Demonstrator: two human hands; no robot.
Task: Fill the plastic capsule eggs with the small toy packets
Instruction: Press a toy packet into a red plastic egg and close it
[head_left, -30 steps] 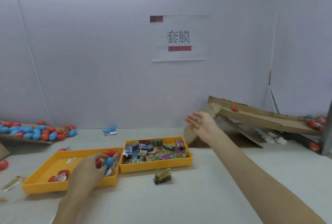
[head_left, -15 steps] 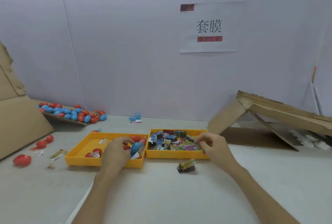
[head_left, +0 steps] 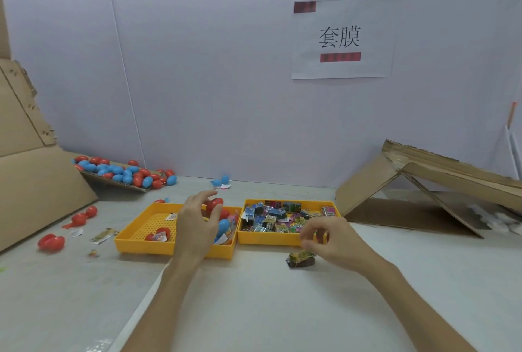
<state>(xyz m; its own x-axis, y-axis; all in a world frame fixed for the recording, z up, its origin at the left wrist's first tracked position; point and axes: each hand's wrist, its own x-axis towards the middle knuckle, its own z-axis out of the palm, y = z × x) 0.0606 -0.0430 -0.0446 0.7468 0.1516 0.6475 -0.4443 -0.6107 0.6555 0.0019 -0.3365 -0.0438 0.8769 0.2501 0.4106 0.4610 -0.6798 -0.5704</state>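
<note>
left grip: left hand [head_left: 197,227] curled round a red egg [head_left: 215,203], over the egg tray [head_left: 135,242].
right grip: right hand [head_left: 333,241], fingers curled narrow; cannot tell if it pinches anything.
packets: heaped in the packet tray [head_left: 282,240]; one loose packet [head_left: 301,258] on the desk [head_left: 254,309], just below the right fingertips, long axis left-right.
nearer hand: right, likely.

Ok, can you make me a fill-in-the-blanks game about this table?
The left hand holds a ____ capsule egg.
The toy packets fill the ____ yellow tray.
One loose packet lies on the ____ near the right hand.
Answers: red, right, table.
</note>
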